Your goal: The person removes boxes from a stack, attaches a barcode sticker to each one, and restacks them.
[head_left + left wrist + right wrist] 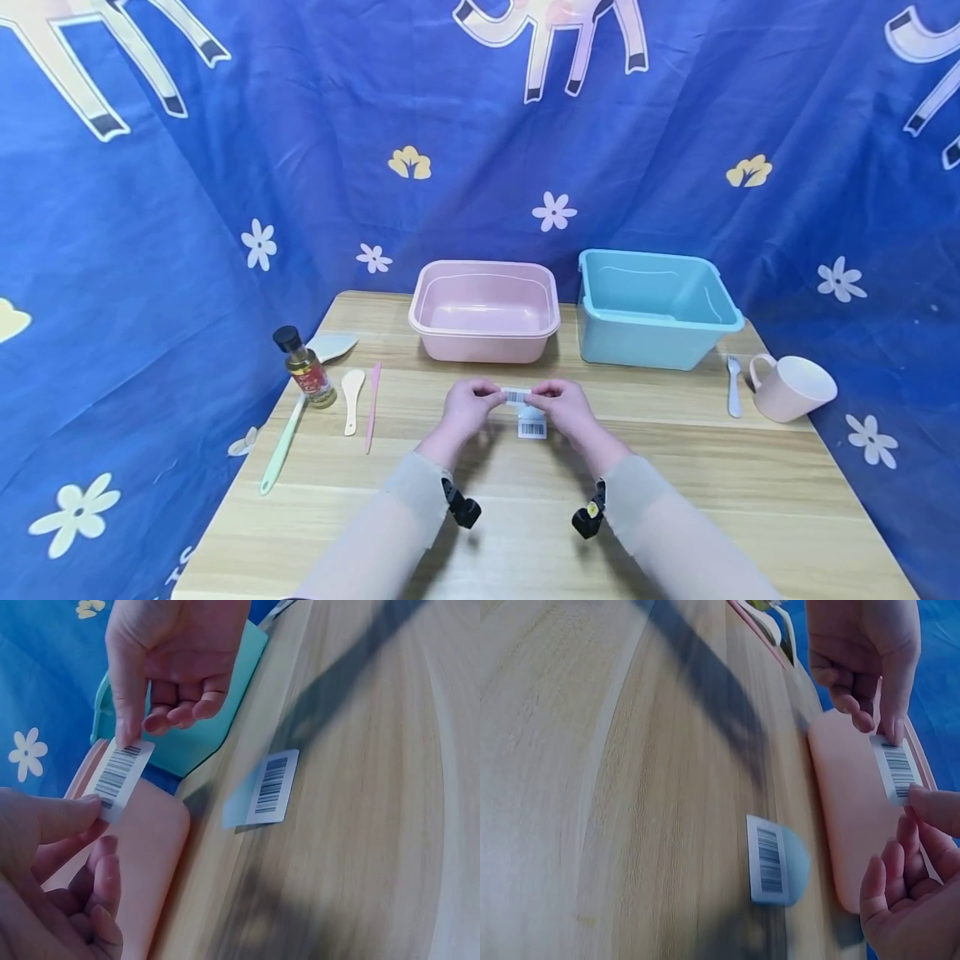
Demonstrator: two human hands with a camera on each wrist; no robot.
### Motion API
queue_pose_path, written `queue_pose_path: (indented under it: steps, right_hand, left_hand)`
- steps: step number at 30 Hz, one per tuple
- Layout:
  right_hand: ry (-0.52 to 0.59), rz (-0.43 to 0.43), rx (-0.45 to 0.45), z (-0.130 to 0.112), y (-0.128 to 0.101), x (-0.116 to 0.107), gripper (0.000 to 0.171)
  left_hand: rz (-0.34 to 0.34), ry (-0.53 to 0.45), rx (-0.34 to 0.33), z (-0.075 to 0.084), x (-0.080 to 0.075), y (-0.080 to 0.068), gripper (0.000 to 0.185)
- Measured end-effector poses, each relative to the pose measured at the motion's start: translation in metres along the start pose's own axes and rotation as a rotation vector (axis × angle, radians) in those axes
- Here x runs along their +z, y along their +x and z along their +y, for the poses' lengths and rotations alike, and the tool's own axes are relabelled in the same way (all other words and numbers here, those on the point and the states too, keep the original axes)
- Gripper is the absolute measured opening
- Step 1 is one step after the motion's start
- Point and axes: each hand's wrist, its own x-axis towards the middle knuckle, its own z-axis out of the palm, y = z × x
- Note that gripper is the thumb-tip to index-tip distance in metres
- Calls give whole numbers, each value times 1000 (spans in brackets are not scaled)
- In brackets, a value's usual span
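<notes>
The two sleeves were nearest the camera, reaching over the wooden table (pixel 675 500). Past them, the left hand (pixel 467 407) and the right hand (pixel 564 408) held one small barcode sticker (pixel 517 396) between them, up in the air, just in front of the pink tub (pixel 484 310).

The step in hand looked like handling the sticker, maybe peeling it or getting it ready to stick. The next move would likely need a soft, steady pull, so the sticker did not tear or curl onto itself.

The left thumb and first finger were pressed tight on one end of the sticker, and the other left fingers (pixel 105 877) were curled in loosely. The right thumb and first finger pinched the other end, and the other right fingers (pixel 184 712) were bent under.

A second barcode label (pixel 532 427) lay flat on the table, just in front of the pink tub and right below the hands. A blue tub (pixel 651 308) stood just beside the pink tub.
</notes>
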Motion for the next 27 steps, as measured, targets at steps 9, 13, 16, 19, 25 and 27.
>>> queue_pose_path:
  steps: [9, 13, 16, 19, 25, 27]
  right_hand:
    - [16, 23, -5, -6, 9, 24, 9]
    - [26, 45, -12, -7, 16, 34, 6]
    - [19, 69, -18, -7, 22, 41, 3]
    - [-7, 92, -28, -6, 27, 46, 4]
    - [-109, 162, -60, -9, 37, 54, 8]
    - [-116, 173, -58, -10, 39, 56, 9]
  left_hand:
    - [140, -95, -72, -14, -3, 11, 9]
    - [166, -111, -68, -20, -1, 17, 8]
    - [175, -94, -58, -22, 0, 20, 8]
    - [188, -69, -51, -22, -1, 25, 7]
    - [219, -16, -8, -20, -5, 35, 7]
    - [224, -10, -2, -19, -6, 38, 7]
